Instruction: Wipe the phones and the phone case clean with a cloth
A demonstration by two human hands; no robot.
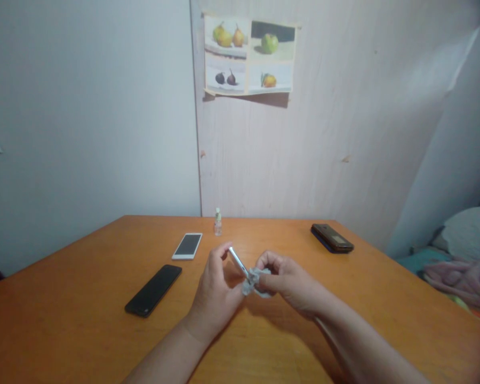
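Above the middle of the table, my left hand [218,280] is closed around a smartphone [238,261], seen edge-on so that its pale side shows. The phone is tilted, and its faces are mostly hidden. My right hand [290,282] pinches a crumpled whitish wipe [260,282], which touches the lower end of the phone's edge. Left of my hands, a black smartphone [154,290] lies flat. Farther back is a white smartphone [187,246] with a dark screen. Just right of it stands a small clear bottle [218,224] with a light cap.
The orange-brown wooden table [80,298] reaches back to the wall. Near its back right edge lie stacked dark phones or phone cases [332,238]. Bedding [468,256] is beyond the right edge. A sheet of fruit pictures [248,53] hangs on the wall.
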